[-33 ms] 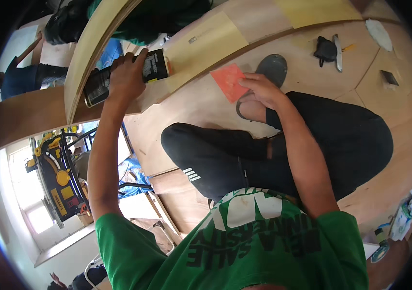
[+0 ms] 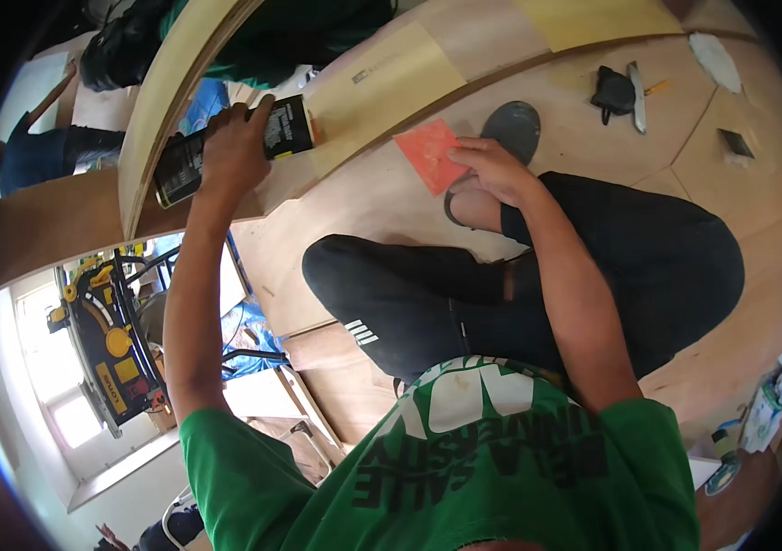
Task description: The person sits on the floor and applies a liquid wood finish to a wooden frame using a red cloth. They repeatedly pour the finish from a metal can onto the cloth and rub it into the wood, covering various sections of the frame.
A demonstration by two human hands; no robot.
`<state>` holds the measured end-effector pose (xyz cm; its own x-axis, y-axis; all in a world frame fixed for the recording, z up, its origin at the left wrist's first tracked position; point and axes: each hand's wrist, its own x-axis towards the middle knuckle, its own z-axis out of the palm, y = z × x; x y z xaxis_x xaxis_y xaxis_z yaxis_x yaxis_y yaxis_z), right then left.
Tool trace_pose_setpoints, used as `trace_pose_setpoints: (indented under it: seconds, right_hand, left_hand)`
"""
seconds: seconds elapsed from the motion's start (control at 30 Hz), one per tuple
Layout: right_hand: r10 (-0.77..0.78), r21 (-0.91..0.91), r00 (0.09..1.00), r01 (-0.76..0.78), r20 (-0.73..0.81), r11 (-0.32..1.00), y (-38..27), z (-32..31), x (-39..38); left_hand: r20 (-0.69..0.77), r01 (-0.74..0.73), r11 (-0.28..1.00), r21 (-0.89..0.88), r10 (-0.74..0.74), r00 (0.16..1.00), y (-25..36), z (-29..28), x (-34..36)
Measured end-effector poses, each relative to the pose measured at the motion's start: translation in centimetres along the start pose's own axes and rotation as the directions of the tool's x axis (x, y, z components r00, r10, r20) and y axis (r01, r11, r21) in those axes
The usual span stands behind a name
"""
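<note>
My left hand [image 2: 230, 151] is raised and closed around a black cylindrical can [image 2: 288, 129], held against a curved pale wooden board [image 2: 157, 110]. With its fingertips, my right hand [image 2: 494, 167] pinches an orange-red square sheet [image 2: 427, 154] that lies on the plywood floor [image 2: 372, 197], beside my knee. I sit on that floor in black trousers [image 2: 611, 266] and a green shirt. A grey shoe [image 2: 512, 129] shows just beyond my right hand.
A small black object [image 2: 611, 92] and a flat blade tool [image 2: 637, 84] lie on the plywood at the upper right. A yellow and black table saw [image 2: 106, 340] stands at the left. Another person in blue [image 2: 33, 156] is at the far left.
</note>
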<state>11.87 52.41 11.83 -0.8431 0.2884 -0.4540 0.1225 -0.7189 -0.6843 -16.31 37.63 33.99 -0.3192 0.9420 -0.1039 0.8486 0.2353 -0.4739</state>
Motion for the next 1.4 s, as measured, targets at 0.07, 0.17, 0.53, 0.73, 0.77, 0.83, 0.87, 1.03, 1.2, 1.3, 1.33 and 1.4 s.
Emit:
trace_pose_setpoints:
  seconds: [0.07, 0.17, 0.53, 0.73, 0.77, 0.83, 0.87, 1.03, 1.2, 1.3, 1.33, 1.4]
  right_hand:
    - [-0.011, 0.017, 1.0, 0.011, 0.0, 1.0, 0.0, 0.3, 0.0]
    - [-0.014, 0.012, 1.0, 0.014, 0.014, 1.0, 0.2, -0.3, 0.3]
    - [-0.048, 0.052, 0.999, 0.046, 0.024, 0.998, 1.3, -0.8, 1.1]
    - [-0.107, -0.065, 0.993, 0.11, 0.043, 0.992, 1.3, -0.9, 0.8]
    - [-0.089, -0.048, 0.995, 0.09, 0.034, 0.995, 1.4, -0.8, 0.9]
    - [-0.046, -0.077, 0.999, 0.048, 0.029, 0.996, 1.2, -0.3, 0.8]
    - [-0.048, -0.063, 0.998, 0.05, 0.027, 0.997, 0.9, 0.0, 0.5]
    - [-0.074, -0.071, 0.997, 0.073, -0.016, 0.995, -0.2, 0.4, -0.5]
    - [-0.203, -0.254, 0.976, 0.217, 0.079, 0.943, 2.5, -1.5, 1.8]
    - [-0.312, -0.539, 0.95, 0.269, 0.013, 0.798, 3.5, -0.7, 3.4]
    - [-0.23, -0.48, 0.972, 0.185, -0.037, 0.857, 3.2, 0.2, 3.1]
    - [-0.173, -0.238, 0.985, 0.165, -0.014, 0.957, 2.3, 0.0, 1.9]
  left_hand:
    - [0.015, 0.014, 1.0, 0.013, -0.015, 1.0, -0.4, -0.1, -0.4]
    - [0.001, 0.01, 1.0, 0.021, -0.01, 1.0, -0.6, -0.2, 0.0]
    - [0.02, 0.004, 1.0, 0.018, -0.004, 1.0, -0.4, -1.1, 0.5]
    - [0.044, -0.012, 1.0, -0.011, 0.012, 0.999, -0.3, -1.3, 0.5]
    - [0.037, -0.019, 1.0, -0.018, 0.019, 0.999, -0.2, -1.3, 0.5]
    - [0.031, -0.024, 1.0, -0.017, 0.025, 0.999, -0.4, -1.5, 0.4]
    - [0.035, -0.026, 0.999, -0.024, 0.026, 0.999, -0.4, -1.6, 0.3]
    - [0.061, -0.008, 1.0, -0.017, 0.009, 0.998, -0.1, -2.2, 0.9]
    - [-0.164, -0.193, 0.972, -0.13, 0.171, 0.971, -2.3, 1.4, 1.5]
    - [-0.097, -0.184, 0.966, -0.183, 0.169, 0.981, -3.5, 0.8, 0.8]
    - [-0.116, -0.166, 0.974, -0.152, 0.15, 0.982, -3.4, 0.9, 0.4]
    - [-0.143, -0.145, 0.985, -0.096, 0.13, 0.981, -2.8, 1.3, 0.5]
